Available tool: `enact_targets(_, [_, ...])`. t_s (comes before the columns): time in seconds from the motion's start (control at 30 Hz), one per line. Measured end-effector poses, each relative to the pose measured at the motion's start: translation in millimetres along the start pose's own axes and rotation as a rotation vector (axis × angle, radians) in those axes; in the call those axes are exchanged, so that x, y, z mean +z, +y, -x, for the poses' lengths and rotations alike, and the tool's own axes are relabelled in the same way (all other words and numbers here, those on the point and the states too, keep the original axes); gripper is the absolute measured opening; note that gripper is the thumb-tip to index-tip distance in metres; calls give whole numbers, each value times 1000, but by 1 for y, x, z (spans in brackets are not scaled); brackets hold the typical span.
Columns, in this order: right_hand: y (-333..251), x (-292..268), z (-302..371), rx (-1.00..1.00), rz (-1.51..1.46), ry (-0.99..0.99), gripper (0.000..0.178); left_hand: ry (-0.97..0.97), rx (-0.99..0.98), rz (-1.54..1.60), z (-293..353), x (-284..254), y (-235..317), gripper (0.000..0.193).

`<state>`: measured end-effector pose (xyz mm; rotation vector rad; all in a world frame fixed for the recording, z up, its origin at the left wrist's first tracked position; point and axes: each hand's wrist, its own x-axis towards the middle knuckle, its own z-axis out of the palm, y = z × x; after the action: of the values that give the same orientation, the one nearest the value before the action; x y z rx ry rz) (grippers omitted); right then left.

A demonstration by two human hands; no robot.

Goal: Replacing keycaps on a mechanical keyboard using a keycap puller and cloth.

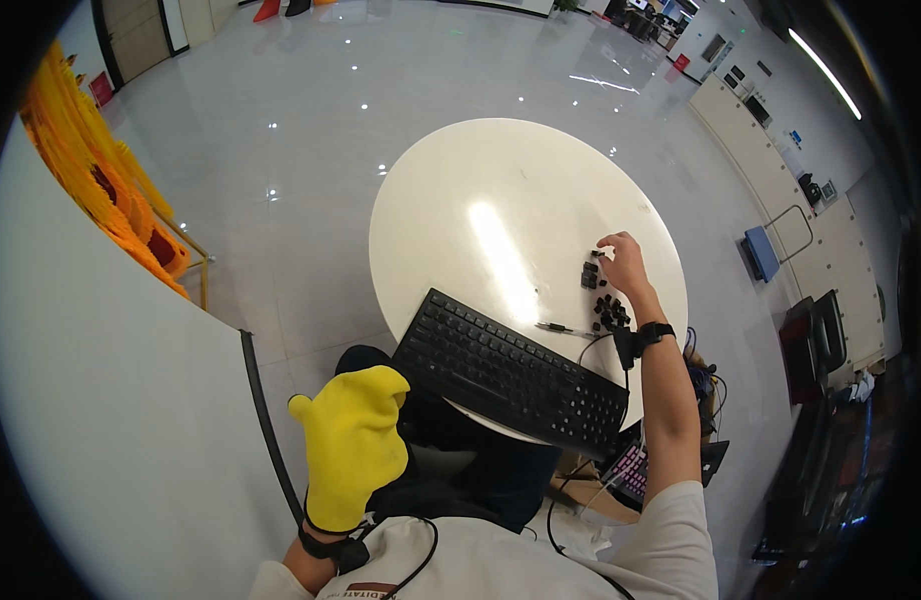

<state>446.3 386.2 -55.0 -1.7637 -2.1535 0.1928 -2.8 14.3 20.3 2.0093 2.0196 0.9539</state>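
Two hands are set well apart: the bare right hand (pixel 626 265) reaches over the right of the pale tabletop (pixel 431 215), fingertips at a small black keycap (pixel 597 253), while the yellow-gloved left hand (pixel 356 450) hangs near the left end of the black keyboard (pixel 516 370). At this size I cannot tell whether either one is closed on anything. The handling seems to call for a light pinch on opposite sides of each cap, a straight lift rather than a drag, and a gap kept between the tidier cluster (pixel 589 275) and the loose pile (pixel 612 315). The cabled wristband (pixel 656 336) is best carried high, since it could sweep that pile about. The keyboard lies keys up along the tabletop's near edge, partly past the rim. Its long axis slants from far left to near right; the right end, where pale key mounts (pixel 591 405) show bare, points toward the person's right side, and its front edge faces the person.
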Motion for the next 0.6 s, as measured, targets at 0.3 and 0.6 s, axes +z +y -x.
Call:
enact_targets(0.3, [-3,3,-17,-24,25,-106,24,12,-23,4,-4,4,-12,43])
enact_targets(0.6, [-29,-35,-3,-146,-50,-21,22,-66,-80,347,25,22,-32,35])
